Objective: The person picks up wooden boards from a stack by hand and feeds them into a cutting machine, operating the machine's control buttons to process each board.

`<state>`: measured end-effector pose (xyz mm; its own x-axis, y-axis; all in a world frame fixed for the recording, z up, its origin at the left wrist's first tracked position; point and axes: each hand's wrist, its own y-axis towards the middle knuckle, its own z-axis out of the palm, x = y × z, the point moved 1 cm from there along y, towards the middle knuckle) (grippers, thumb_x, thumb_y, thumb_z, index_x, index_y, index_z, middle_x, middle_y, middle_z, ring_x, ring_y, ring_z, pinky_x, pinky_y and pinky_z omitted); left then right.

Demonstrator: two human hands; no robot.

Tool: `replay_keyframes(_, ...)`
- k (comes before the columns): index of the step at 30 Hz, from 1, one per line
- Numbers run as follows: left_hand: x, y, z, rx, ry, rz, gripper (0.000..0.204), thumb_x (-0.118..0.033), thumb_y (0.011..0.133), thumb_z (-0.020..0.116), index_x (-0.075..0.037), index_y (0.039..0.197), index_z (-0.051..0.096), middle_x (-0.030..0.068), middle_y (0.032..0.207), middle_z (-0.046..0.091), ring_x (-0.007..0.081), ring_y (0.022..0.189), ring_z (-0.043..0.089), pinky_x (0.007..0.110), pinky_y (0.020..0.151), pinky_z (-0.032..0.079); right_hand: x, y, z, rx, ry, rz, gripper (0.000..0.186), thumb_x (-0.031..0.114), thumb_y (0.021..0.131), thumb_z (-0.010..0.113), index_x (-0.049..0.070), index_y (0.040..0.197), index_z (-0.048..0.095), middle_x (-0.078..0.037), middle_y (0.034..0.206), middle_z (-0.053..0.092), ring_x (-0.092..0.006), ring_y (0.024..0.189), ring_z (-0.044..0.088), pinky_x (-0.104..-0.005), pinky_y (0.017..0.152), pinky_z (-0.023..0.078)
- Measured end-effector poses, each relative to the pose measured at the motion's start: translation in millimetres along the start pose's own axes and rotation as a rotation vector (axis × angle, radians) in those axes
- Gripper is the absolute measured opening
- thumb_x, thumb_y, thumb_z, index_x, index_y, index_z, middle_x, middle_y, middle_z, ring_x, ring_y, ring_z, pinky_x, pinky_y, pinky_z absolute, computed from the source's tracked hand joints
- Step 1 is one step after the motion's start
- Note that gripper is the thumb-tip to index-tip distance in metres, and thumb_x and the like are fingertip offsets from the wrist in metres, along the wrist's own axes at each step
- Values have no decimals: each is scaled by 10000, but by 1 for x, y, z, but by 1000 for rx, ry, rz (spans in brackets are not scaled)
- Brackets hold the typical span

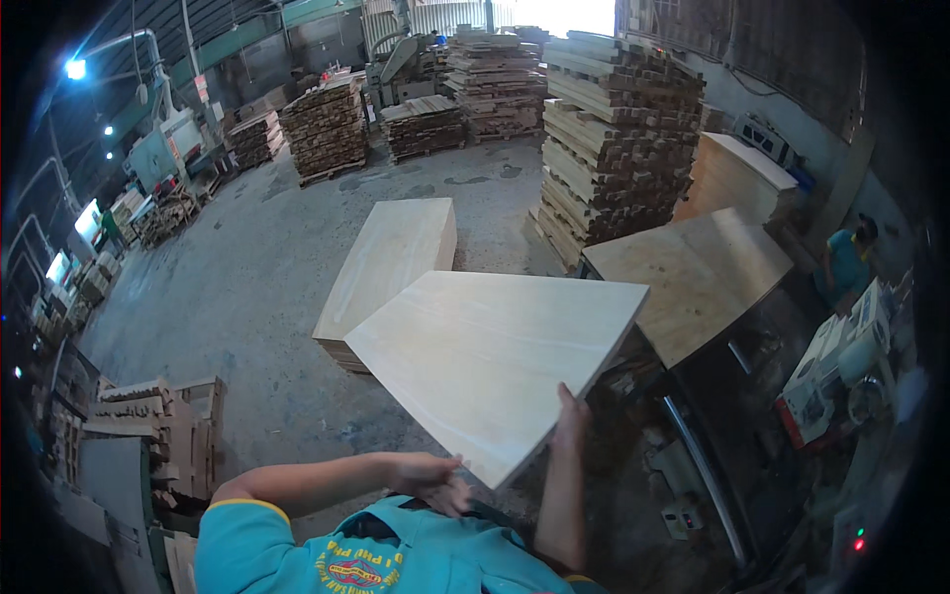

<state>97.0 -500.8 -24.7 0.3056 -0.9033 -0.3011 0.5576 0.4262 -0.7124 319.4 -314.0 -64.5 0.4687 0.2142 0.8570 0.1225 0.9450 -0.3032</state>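
Observation:
A large pale wooden panel (495,346) lies in front of me at a slant, its near corner pointing toward my body. My right hand (571,421) grips its right edge, thumb up along the side; the fingers beneath are hidden. Beside the near-left edge is my left hand (432,480), fingers stretched out and apart, close to the corner; whether it bears any weight I cannot tell. The panel's far-left part overlaps a stack of similar panels (401,243) in the view.
To the right stands a table with a plywood top (693,277), with a metal bar (708,475) below it. Tall timber stacks (618,139) rise behind. A machine (836,366) and another person (846,262) are at far right. Pallets (203,426) lean at lower left.

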Motion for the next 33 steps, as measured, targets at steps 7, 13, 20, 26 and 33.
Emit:
replay_keyframes(7, -45, -43, -214, -397, 108, 211, 694, -558, 1016, 155, -31, 1201, 567, 122, 1135, 669, 271, 1005, 633, 405, 890, 469, -27, 63, -74, -77, -188, -52, 381, 110, 877, 644, -67, 1207, 574, -140, 1168, 632, -248, 1016, 622, -372, 886, 486)
replay_keyframes(13, -109, 23, -464, -763, -97, 192, 680, -573, 1007, 196, -35, 1295, 496, 119, 1156, 652, 273, 994, 625, 409, 778, 506, -25, 86, -54, -274, -390, 223, 412, 247, 902, 658, -90, 1130, 597, -144, 1045, 657, -255, 925, 647, -412, 800, 519)
replay_keyframes(20, -271, 137, -558, -1037, -280, 94, 701, -572, 1003, 183, -43, 1424, 369, 152, 1331, 537, 336, 1144, 569, 487, 882, 508, 25, 90, 109, -580, -845, 209, 488, 312, 937, 601, -62, 1246, 545, -177, 1207, 609, -288, 1096, 578, -394, 949, 433)
replay_keyframes(26, -262, 165, -582, -663, -685, 522, 709, -575, 1001, 162, -61, 1459, 325, 149, 1403, 477, 360, 1233, 516, 526, 975, 475, 63, 108, 82, -634, -1098, 207, 533, 344, 925, 611, -23, 1304, 531, -156, 1280, 604, -284, 1189, 557, -364, 1021, 388)
replay_keyframes(33, -261, 151, -549, -724, -694, 554, 730, -581, 993, 102, -68, 1467, 315, 134, 1426, 459, 372, 1280, 473, 540, 1029, 438, 84, 120, 62, -702, -1176, 159, 502, 401, 901, 628, -1, 1202, 624, -192, 1176, 656, -306, 1131, 607, -375, 964, 435)
